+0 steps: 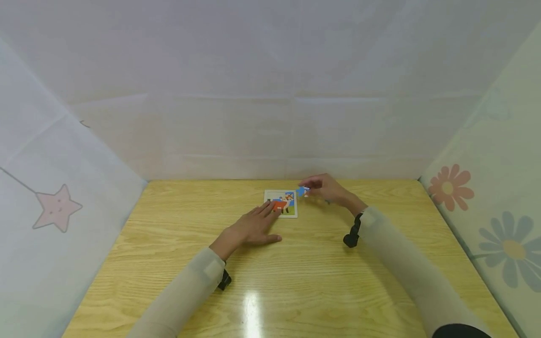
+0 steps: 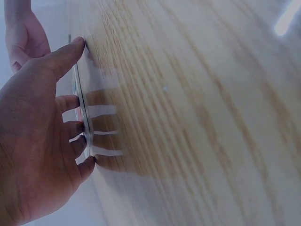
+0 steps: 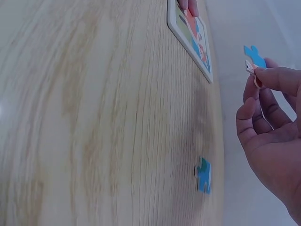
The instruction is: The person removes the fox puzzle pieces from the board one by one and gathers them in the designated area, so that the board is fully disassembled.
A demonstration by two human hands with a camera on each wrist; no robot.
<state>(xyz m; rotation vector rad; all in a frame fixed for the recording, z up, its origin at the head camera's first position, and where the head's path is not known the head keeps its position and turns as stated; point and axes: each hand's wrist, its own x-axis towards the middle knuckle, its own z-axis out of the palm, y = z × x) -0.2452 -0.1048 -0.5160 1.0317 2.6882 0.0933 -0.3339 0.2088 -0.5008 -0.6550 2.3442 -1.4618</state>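
A small jigsaw puzzle with a cartoon animal picture lies in a white-edged tray (image 1: 291, 217) near the back of the table. My left hand (image 1: 255, 226) rests its outstretched fingers on the tray's left part; in the left wrist view the fingertips of that hand (image 2: 37, 141) touch its edge. Just right of the tray, my right hand (image 1: 331, 190) pinches a blue, orange and white jigsaw piece (image 3: 255, 57) between thumb and fingers, raised above the table. Part of that piece is hidden by the thumb. Another blue jigsaw piece (image 3: 204, 175) lies loose below this hand.
The light wood-grain table (image 1: 313, 291) reaches a pale fabric wall (image 1: 236, 126) behind the puzzle. Printed side panels stand left and right, with a pink star (image 1: 57, 208) and flowers (image 1: 450, 188). Both wrists carry black straps.
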